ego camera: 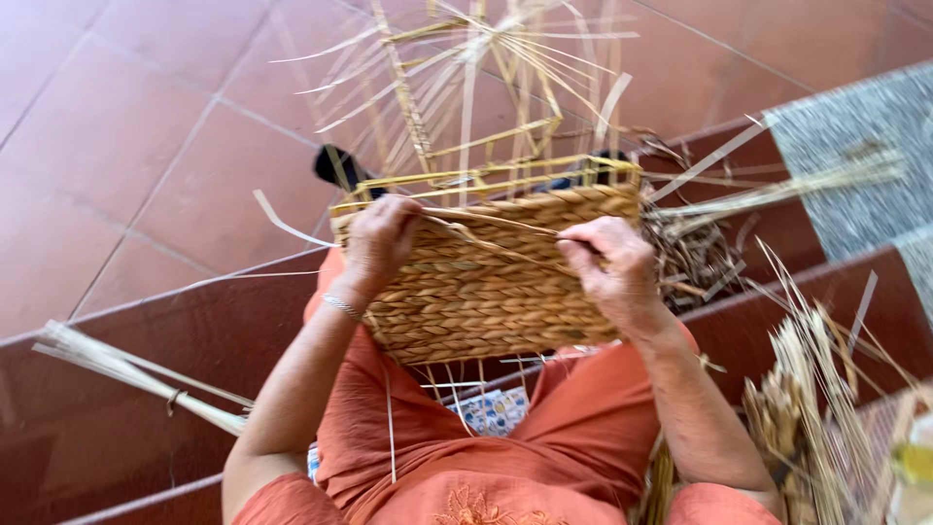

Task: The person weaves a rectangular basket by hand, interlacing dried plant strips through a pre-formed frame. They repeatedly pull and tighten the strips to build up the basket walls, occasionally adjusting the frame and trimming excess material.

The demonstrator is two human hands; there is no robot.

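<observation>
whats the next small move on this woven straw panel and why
Probably the right hand draws the loose pale straw strand taut along the top of the tan woven straw panel, because that strand spans slack between both hands while the left hand pins the panel's upper corner.

A half-woven straw basket (486, 277) rests on the person's lap, its braided wall facing up. The left hand (381, 238) grips the wall's upper left corner, fingers curled over the rim. The right hand (610, 267) presses on the wall's right side, pinching a thin straw strand (486, 228) that runs between both hands. Beyond the hands, loose upright stakes (476, 87) fan out from the rim. A tied straw bundle (136, 374) lies left of the left arm; a heap of dry straw (807, 418) sits right of the right arm.
</observation>
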